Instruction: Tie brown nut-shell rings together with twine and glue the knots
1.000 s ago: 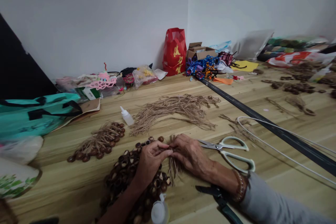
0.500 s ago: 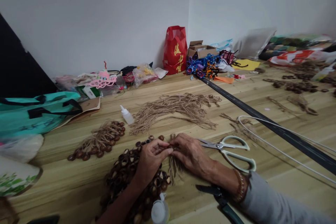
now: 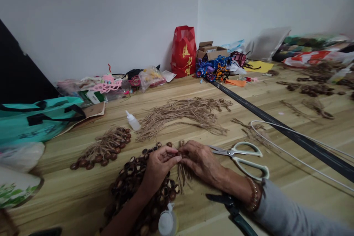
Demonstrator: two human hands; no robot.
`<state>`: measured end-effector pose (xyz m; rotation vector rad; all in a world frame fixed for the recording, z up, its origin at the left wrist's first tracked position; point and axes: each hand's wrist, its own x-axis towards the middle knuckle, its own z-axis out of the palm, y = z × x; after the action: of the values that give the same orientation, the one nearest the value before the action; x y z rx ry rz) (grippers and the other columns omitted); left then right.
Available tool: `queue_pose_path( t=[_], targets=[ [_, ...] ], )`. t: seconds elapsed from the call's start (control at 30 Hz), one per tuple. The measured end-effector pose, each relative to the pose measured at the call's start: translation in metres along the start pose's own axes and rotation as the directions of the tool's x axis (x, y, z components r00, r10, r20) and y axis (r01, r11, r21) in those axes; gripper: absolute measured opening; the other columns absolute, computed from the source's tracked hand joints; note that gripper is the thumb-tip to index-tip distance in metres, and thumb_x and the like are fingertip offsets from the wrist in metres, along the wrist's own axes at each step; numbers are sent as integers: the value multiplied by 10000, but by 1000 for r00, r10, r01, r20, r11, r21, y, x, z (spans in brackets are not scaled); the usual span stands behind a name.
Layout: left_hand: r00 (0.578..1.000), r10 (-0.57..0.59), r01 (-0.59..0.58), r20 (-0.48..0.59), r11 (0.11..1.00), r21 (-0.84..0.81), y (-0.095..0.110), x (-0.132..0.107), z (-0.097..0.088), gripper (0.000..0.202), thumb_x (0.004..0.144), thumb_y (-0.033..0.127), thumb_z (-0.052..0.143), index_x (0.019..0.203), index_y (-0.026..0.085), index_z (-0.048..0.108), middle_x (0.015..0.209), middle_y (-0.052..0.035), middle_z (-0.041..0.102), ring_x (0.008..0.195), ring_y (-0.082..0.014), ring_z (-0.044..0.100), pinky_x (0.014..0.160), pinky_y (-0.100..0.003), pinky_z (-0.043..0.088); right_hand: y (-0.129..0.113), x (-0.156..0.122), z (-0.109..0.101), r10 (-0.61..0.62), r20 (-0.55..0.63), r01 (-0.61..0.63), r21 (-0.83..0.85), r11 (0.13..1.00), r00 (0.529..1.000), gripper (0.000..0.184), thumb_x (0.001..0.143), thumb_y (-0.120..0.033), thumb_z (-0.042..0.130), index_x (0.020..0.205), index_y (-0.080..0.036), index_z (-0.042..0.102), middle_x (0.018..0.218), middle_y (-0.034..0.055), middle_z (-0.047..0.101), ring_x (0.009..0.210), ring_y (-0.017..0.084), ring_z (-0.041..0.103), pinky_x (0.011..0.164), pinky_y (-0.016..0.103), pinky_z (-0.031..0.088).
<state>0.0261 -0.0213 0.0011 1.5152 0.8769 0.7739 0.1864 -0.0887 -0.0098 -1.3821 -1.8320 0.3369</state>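
My left hand (image 3: 159, 167) and my right hand (image 3: 200, 162) meet at the fingertips, pinching a small brown nut piece (image 3: 179, 153) on jute twine. A tassel of twine (image 3: 182, 177) hangs down below them. Under my left hand lies a heap of sliced brown nut rings (image 3: 128, 177). Steel scissors with pale green handles (image 3: 243, 160) lie just right of my right hand. A beaded bracelet (image 3: 253, 193) circles my right wrist. A bundle of loose twine (image 3: 179, 116) and a strung nut cluster (image 3: 102, 151) lie farther off.
A white glue bottle (image 3: 133, 121) stands on the wooden surface (image 3: 83, 188). A small bottle (image 3: 167, 223) and black-handled pliers (image 3: 233, 206) sit near me. A black strip (image 3: 298, 140) and white wire (image 3: 293, 155) run to the right. Bags and craft supplies line the wall.
My hands stay pinched together at the twine with only slight finger shifts. The whole view has tilted a little, moving the background slightly up the frame.
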Motion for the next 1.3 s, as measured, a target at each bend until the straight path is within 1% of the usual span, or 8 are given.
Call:
queue_pose_path(
  t=[0.23, 0.43, 0.6, 0.77, 0.87, 0.97, 1.13, 1.3],
  targets=[
    [1000, -17, 17, -9, 1000, 26, 1, 0, -1, 164, 623, 242, 745, 734, 142, 679, 732, -26, 713, 713, -173, 668, 695, -251, 529, -2, 0, -2, -14, 0, 14, -37, 999, 1000, 38, 885, -200, 585, 897, -175, 611, 841, 49, 629, 780, 177, 576, 698, 267, 437],
    [1000, -21, 21, -15, 999, 27, 5, 0, 2, 147, 614, 230, 750, 713, 147, 680, 720, -24, 717, 697, -177, 669, 700, -265, 533, -2, 0, 1, 4, -20, -4, 11, 1000, 1000, 86, 879, -216, 602, 959, -188, 617, 875, 48, 637, 807, 175, 588, 733, 271, 449],
    [1000, -19, 19, 5, 999, 32, 4, 0, 1, 141, 642, 239, 739, 739, 144, 700, 731, -31, 724, 698, -178, 662, 690, -261, 521, 0, -2, 0, -2, -38, 3, 7, 1000, 999, 41, 860, -180, 599, 897, -186, 615, 832, 41, 640, 773, 175, 593, 701, 273, 446],
    [997, -6, 10, 81, 999, -47, -4, 4, -5, 212, 790, 314, 631, 846, 134, 728, 781, -61, 742, 723, -178, 660, 688, -265, 512, 7, -2, 1, 133, -79, -120, 148, 982, 988, 71, 807, -136, 608, 859, -184, 596, 809, 19, 656, 743, 162, 604, 694, 268, 463],
    [997, -13, 20, 78, 996, -88, -7, 5, -6, 237, 783, 314, 639, 908, 133, 728, 815, -73, 750, 743, -183, 669, 691, -268, 515, 9, 0, 2, 202, -77, -176, 260, 949, 976, 65, 795, -137, 605, 843, -180, 600, 780, 5, 649, 726, 152, 606, 681, 256, 473],
    [999, -30, 33, 43, 997, -66, -4, 4, -4, 237, 726, 284, 690, 899, 127, 730, 829, -77, 754, 733, -185, 673, 688, -268, 519, 7, 1, 3, 230, -52, -199, 340, 919, 972, 36, 804, -168, 616, 839, -170, 612, 786, 10, 654, 732, 151, 613, 679, 252, 481],
    [999, -34, 35, 39, 999, -8, 8, 0, 1, 217, 645, 259, 740, 821, 133, 732, 860, -73, 757, 808, -217, 682, 766, -299, 527, 5, 1, 1, 155, -74, -125, 302, 945, 985, 60, 814, -218, 657, 852, -181, 629, 812, 20, 668, 757, 164, 617, 705, 272, 481],
    [1000, -8, 8, 2, 999, 39, 9, 0, 2, 186, 613, 254, 746, 764, 150, 713, 794, -51, 748, 772, -216, 673, 732, -298, 532, 4, 0, 2, 59, -88, -40, 204, 978, 994, 86, 839, -261, 656, 881, -189, 636, 869, 44, 663, 798, 176, 609, 725, 286, 473]
  ],
)
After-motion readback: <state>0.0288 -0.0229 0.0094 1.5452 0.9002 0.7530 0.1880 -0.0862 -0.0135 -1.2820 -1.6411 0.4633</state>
